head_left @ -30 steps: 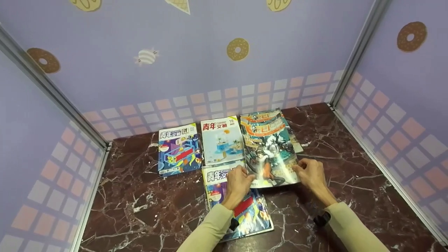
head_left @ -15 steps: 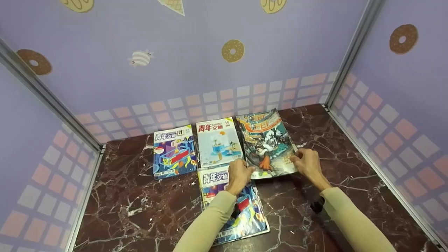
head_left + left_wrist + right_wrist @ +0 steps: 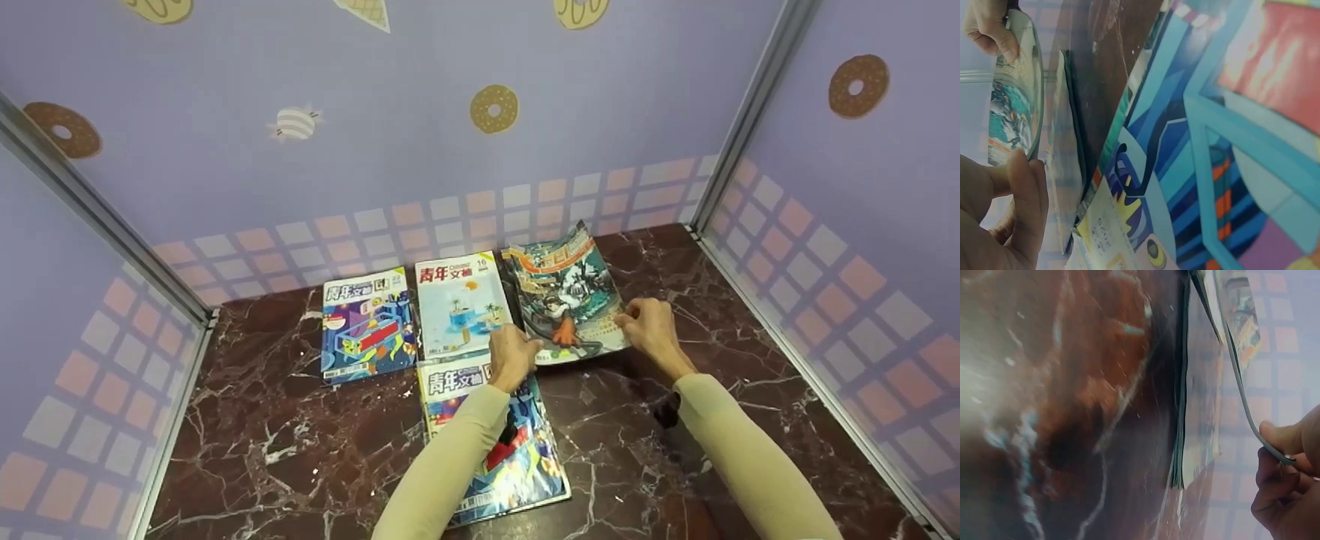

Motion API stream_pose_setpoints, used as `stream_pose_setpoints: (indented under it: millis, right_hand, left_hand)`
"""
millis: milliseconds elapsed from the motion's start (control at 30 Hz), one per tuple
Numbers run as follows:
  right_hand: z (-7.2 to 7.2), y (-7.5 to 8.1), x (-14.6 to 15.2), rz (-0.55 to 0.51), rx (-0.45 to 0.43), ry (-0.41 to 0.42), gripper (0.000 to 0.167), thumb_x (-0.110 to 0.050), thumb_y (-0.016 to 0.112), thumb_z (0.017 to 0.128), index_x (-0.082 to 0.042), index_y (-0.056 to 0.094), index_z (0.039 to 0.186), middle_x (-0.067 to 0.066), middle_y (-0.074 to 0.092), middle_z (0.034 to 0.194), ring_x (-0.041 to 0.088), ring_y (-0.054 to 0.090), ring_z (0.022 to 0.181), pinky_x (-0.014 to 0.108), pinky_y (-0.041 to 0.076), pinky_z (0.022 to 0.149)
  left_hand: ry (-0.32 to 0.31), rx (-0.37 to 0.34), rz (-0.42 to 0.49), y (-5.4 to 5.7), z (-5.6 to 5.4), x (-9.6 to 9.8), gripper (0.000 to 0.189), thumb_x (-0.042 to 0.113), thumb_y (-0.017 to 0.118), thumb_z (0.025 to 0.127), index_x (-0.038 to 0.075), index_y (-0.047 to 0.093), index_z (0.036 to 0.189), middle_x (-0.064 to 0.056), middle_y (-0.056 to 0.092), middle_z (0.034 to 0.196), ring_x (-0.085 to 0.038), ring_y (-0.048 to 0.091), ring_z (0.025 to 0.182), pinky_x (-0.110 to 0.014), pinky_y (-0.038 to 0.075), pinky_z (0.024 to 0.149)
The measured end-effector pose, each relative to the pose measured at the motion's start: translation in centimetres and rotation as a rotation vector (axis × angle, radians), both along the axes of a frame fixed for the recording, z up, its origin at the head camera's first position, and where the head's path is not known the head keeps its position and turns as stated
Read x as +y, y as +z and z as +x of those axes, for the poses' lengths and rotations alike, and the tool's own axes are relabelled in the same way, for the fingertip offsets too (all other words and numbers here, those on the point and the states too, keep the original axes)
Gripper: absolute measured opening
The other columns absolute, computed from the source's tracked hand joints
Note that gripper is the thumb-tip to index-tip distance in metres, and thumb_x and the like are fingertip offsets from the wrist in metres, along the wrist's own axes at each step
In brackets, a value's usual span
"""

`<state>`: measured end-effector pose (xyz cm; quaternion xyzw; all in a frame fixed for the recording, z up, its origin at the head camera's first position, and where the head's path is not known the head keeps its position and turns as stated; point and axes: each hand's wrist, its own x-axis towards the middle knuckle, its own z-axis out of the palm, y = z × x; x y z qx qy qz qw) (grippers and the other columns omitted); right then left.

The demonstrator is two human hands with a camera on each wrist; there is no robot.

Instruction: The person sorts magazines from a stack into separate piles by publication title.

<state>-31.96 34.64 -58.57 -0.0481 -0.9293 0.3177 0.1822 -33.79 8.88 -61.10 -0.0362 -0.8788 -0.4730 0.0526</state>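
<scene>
Both hands hold a teal comic magazine [image 3: 574,300] with an orange title band by its near corners. My left hand [image 3: 514,356] pinches the near left corner; my right hand [image 3: 652,334] pinches the right one between thumb and fingers. In the right wrist view the held magazine bends upward, its edge between the right thumb [image 3: 1278,436] and fingers, above another magazine [image 3: 1199,405] that lies flat on the table. From the left wrist view, too, a gap shows between the two. In the head view the lower magazine is hidden. The far edge of the held one curls up.
A white magazine with an island picture [image 3: 457,307] lies left of the held one, and a purple-blue magazine [image 3: 369,330] beyond it. Another purple-blue magazine [image 3: 517,457] lies nearer, under the left forearm. Patterned wall panels [image 3: 390,165] enclose the dark marbled table [image 3: 285,457].
Both hands have moved away from the body with the comic magazine, bringing it over the one beneath. The lower magazine's title and right edge, visible earlier, are now covered. The far edge has curled up.
</scene>
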Motion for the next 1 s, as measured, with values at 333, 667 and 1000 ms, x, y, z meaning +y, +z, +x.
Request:
stream_pose_setpoints:
  millis: [333, 667, 1000]
  right_hand:
    - [-2.5, -0.5, 0.5, 0.013, -0.015, 0.015, 0.023, -0.007, 0.081, 0.091, 0.001, 0.072, 0.072, 0.014, 0.072, 0.068, 0.027, 0.061, 0.065, 0.035, 0.045, 0.064]
    - [-6.5, -4.2, 2.8, -0.008, 0.002, 0.066, 0.024, -0.021, 0.082, 0.089, -0.009, 0.073, 0.07, 0.005, 0.074, 0.069, 0.024, 0.065, 0.068, 0.053, 0.052, 0.069]
    - [-8.6, -5.8, 3.3, -0.004, -0.072, 0.016, 0.025, -0.015, 0.081, 0.088, -0.007, 0.07, 0.066, 0.008, 0.07, 0.066, 0.027, 0.059, 0.063, 0.047, 0.051, 0.063]
  left_hand:
    - [0.02, 0.019, -0.007, -2.7, -3.4, 0.8, 0.046, 0.013, 0.086, 0.085, 0.017, 0.059, 0.048, 0.0, 0.058, 0.039, -0.011, 0.058, 0.031, -0.026, 0.045, 0.037]
    - [0.067, -0.075, 0.012, -2.6, -4.3, 1.3, 0.046, 0.009, 0.088, 0.084, 0.015, 0.059, 0.048, -0.001, 0.059, 0.041, -0.012, 0.058, 0.031, -0.025, 0.049, 0.041]
    - [0.07, -0.114, 0.024, -4.5, -6.0, 1.8, 0.039, 0.009, 0.087, 0.084, 0.014, 0.064, 0.052, 0.003, 0.057, 0.04, -0.009, 0.054, 0.029, -0.025, 0.046, 0.04]
